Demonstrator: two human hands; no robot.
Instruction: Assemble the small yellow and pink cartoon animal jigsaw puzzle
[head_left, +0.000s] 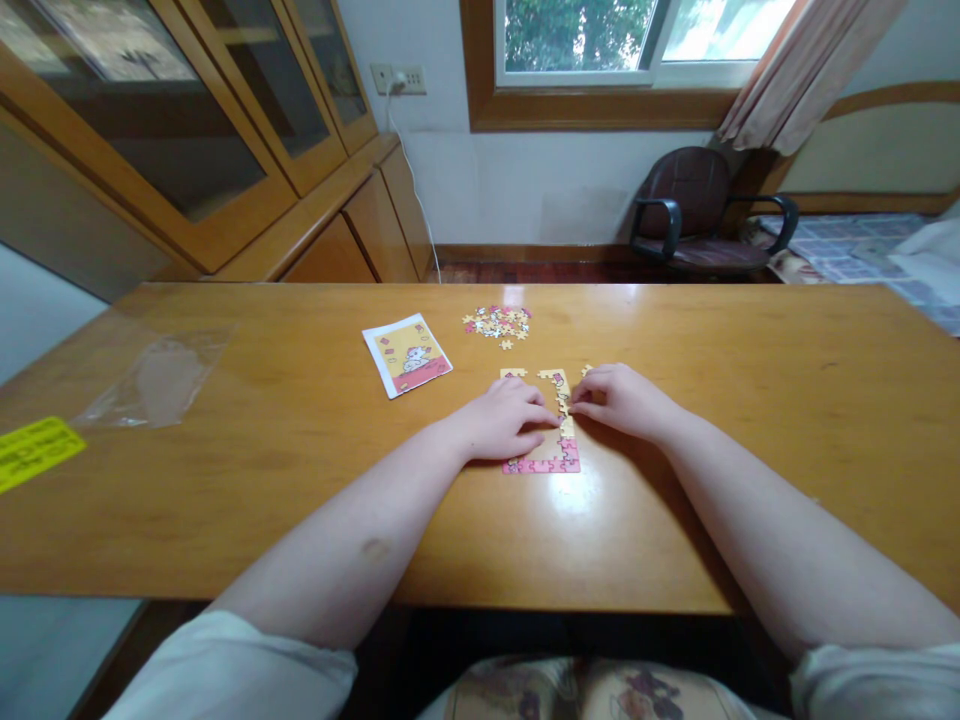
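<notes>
A partly joined puzzle frame [541, 466] lies on the wooden table, pink along its near edge and yellow along its right side and far corners. My left hand [511, 418] rests over its left side, fingers apart, with fingertips at the inner edge of the right side; it hides part of the frame. At the outer right edge, my right hand [611, 400] has its thumb and forefinger close together at a yellow piece [567, 408]. One loose piece [586, 370] lies just beyond the right fingers. A pile of loose pieces [499, 322] sits farther back.
A picture card [409, 355] of the puzzle design lies left of the pile. Farther left are a clear plastic bag [169, 380] and a yellow label [37, 452]. Beyond the table [300, 500] stand a glass-door cabinet [285, 210] and an armchair [694, 205].
</notes>
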